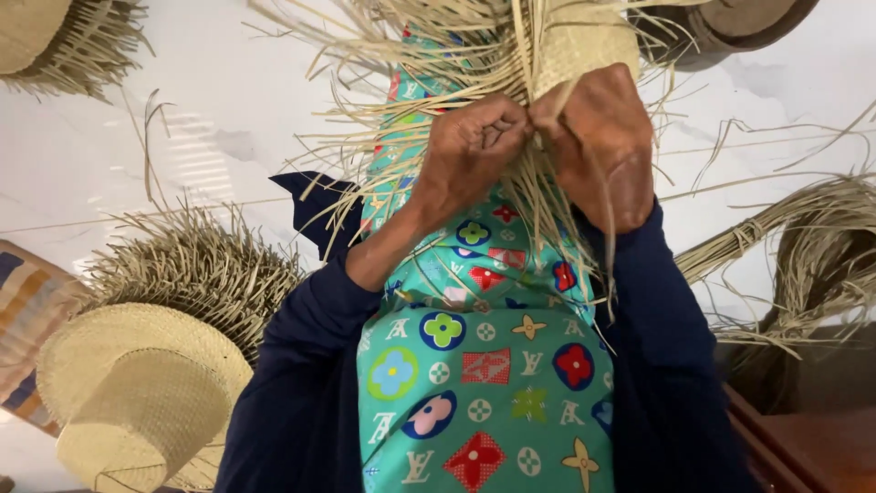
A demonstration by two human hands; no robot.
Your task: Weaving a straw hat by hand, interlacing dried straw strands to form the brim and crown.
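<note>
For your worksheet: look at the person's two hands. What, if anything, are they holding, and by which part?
Both hands, left hand and right hand, pinch the loose straw strands at the unfinished edge of a half-woven straw hat.

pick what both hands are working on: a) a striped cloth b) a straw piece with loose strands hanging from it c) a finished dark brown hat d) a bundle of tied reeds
b: the left hand and right hand pinch together at the edge of a woven straw piece whose loose strands hang over the green patterned cloth.
</note>
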